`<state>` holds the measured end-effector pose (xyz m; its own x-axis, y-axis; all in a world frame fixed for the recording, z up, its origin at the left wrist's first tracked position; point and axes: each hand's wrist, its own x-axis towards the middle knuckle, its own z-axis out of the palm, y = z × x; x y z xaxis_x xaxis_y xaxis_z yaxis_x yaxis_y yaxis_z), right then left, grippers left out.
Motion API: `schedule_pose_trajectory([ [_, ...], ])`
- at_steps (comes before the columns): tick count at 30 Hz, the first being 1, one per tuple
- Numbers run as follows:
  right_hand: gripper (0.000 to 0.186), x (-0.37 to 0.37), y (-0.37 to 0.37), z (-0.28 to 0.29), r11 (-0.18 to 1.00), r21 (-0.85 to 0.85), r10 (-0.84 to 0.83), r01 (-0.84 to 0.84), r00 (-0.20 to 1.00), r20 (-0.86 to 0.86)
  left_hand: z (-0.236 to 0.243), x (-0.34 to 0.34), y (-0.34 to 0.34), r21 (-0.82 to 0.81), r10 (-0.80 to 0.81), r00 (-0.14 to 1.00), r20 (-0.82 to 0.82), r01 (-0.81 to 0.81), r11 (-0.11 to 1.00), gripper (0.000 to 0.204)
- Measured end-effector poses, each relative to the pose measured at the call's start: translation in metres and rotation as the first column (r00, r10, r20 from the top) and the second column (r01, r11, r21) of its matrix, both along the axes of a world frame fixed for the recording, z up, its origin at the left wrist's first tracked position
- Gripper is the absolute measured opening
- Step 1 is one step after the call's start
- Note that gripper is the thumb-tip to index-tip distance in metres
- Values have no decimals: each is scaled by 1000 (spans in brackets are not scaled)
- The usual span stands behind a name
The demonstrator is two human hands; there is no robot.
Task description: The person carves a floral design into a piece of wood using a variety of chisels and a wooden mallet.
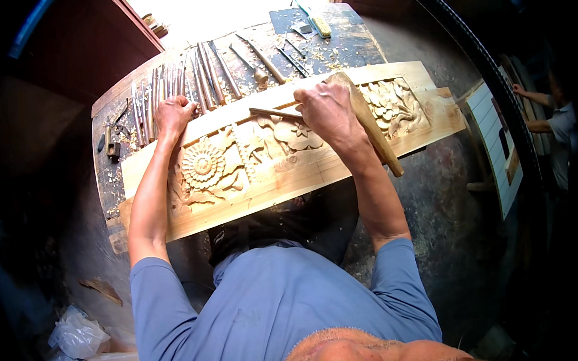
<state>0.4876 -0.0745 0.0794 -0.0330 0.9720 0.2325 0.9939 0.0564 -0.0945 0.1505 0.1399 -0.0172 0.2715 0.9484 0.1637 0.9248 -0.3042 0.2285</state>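
A long pale wooden board (pixel 282 179) lies across the bench in front of me, carved in relief with a round flower (pixel 203 163) at left and leaves (pixel 392 108) at right. My left hand (pixel 173 114) is at the board's far edge, beside the row of carving chisels; its fingers are curled, and what they hold, if anything, is hidden. Closed above the board, my right hand (pixel 328 111) grips a slim chisel (pixel 276 112) that sticks out to the left. Against that hand's right side rests a wooden mallet (pixel 372 126), slanting across the board; whether the hand touches it I cannot tell.
Several chisels (pixel 210 74) lie side by side along the bench's far side, among wood shavings. A brush (pixel 317 21) is at the far right. Near the bench's left end stands a small dark tool (pixel 113 149). Another person (pixel 560 123) is at far right, beside a slatted white panel (pixel 493 139).
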Motion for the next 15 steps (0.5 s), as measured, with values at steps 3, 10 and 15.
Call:
schedule_pose_trajectory([
  [3,4,-2,-18,-22,999,23,-25,24,999,47,-2,2,0,20,-18,1000,-6,18,1000,28],
  [10,8,-36,-25,-93,951,282,-142,123,989,48,5,6,0,-52,-51,997,58,54,997,29],
  [15,14,-59,-36,-66,942,291,-141,167,984,-106,-7,-16,3,-60,-7,1000,16,8,998,29],
])
